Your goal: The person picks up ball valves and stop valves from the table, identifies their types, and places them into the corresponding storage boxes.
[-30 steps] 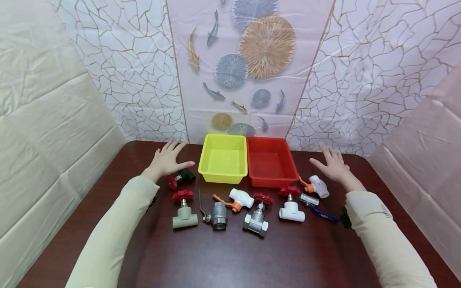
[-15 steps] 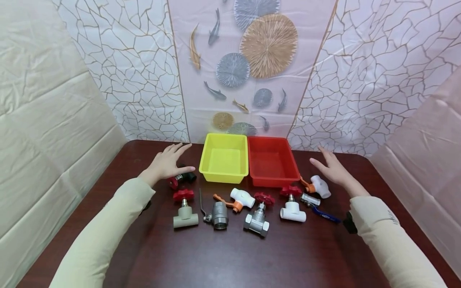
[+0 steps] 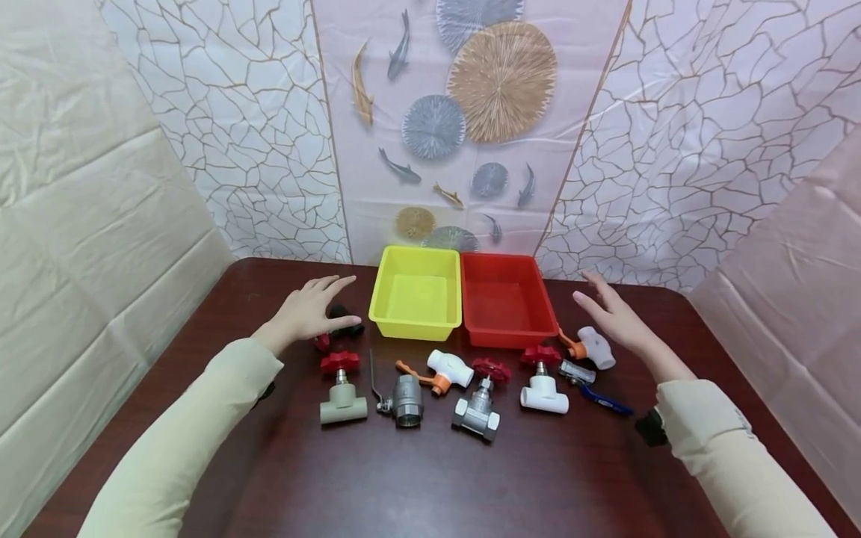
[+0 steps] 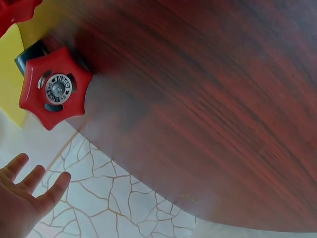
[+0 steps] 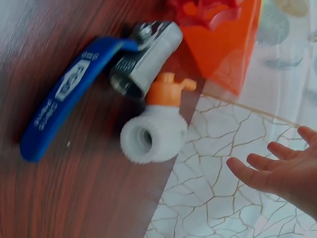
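Observation:
My left hand [image 3: 304, 310] hovers over a black valve with a red handwheel [image 4: 56, 88] and hides part of it in the head view. Its fingers are spread and hold nothing. On the other side, my right hand [image 3: 615, 314] is held in the air with fingers extended, near a white ball valve with an orange handle [image 5: 154, 134]. Close to that lies a metal ball valve with a blue lever [image 5: 64, 96]. Two bins stand side by side at the back, a yellow bin [image 3: 383, 317] and a red bin [image 3: 511, 341].
In a row before the bins lie a grey-green valve [image 3: 343, 403], a steel ball valve [image 3: 406, 401], another white valve with orange lever [image 3: 449, 370], a metal gate valve [image 3: 476, 415] and a white valve with red handwheel [image 3: 543, 392]. Patterned cloth [image 3: 269, 149] hangs behind the table.
My left hand has drawn slightly back and lower, its fingers closer together. The right hand has shifted a little left and turned more side-on. The valves and bins have stayed put.

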The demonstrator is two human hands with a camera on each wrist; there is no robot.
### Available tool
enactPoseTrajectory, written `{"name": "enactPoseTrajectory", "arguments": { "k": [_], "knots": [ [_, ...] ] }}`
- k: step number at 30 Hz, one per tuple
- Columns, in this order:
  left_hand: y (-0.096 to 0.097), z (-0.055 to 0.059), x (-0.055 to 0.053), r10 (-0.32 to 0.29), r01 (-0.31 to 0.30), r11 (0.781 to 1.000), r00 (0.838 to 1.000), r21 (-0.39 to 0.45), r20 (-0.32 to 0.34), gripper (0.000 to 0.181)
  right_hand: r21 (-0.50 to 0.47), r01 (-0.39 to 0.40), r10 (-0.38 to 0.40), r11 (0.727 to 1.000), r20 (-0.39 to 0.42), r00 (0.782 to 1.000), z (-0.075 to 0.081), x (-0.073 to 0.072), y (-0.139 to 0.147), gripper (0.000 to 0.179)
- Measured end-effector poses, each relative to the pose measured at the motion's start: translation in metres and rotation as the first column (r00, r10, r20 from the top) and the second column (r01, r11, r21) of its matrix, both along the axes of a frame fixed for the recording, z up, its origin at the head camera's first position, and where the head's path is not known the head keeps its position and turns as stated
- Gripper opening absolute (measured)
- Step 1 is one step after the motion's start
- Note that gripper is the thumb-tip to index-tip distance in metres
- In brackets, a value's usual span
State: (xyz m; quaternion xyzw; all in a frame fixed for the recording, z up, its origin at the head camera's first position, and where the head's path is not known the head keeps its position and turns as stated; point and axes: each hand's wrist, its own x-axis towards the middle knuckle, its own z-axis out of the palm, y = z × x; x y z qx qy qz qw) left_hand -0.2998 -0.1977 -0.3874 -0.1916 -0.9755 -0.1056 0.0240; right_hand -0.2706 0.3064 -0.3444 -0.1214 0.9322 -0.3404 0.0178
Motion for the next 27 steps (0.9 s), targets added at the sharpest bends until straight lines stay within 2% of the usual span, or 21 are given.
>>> {"name": "enactPoseTrajectory", "arguments": {
  "k": [10, 19, 27],
  "knots": [
    [0.006, -0.014, 0.012, -0.019, 0.021, 0.994, 1.0, 0.107, -0.017, 0.064, -0.07, -0.033, 0.032, 0.997, -0.01, 0.999, -0.004, 0.011, -0.021, 0.062],
    [0.011, -0.025, 0.014, -0.025, 0.029, 0.995, 0.999, 0.099, -0.044, 0.057, -0.154, -0.042, 0.032, 0.987, -0.069, 0.997, -0.014, 0.013, -0.043, 0.056],
    [0.014, -0.03, 0.017, -0.024, 0.028, 0.996, 0.999, 0.082, -0.048, 0.053, -0.104, -0.092, 0.078, 0.99, -0.136, 0.988, -0.021, 0.003, -0.067, 0.055]
  ]
}}
